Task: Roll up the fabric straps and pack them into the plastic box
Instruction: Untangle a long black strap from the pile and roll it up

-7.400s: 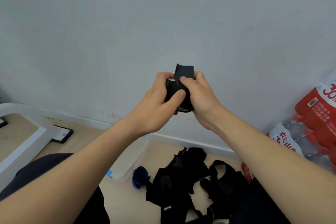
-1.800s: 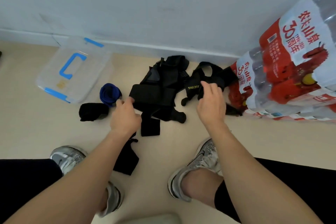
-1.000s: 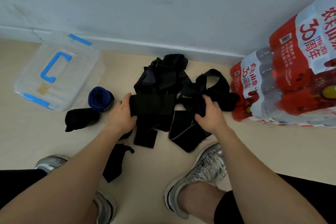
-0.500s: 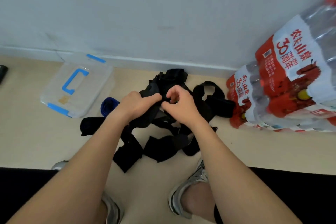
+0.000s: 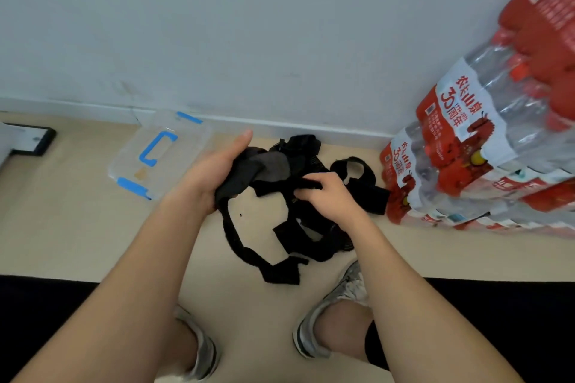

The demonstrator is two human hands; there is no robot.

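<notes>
Since half a second ago the hands have moved apart: the left hand (image 5: 211, 177) holds a bunch of the black fabric straps (image 5: 270, 165) at the middle of the frame, thumb stretched up and its own fingers hidden under the cloth, while the right hand (image 5: 329, 199) pinches one strap end with curled fingers (image 5: 315, 178). Loose loops hang down to the floor (image 5: 62, 227), and the clear plastic box (image 5: 161, 155) with blue clasps lies at the upper left beside the wall (image 5: 280, 40), apart from the straps.
</notes>
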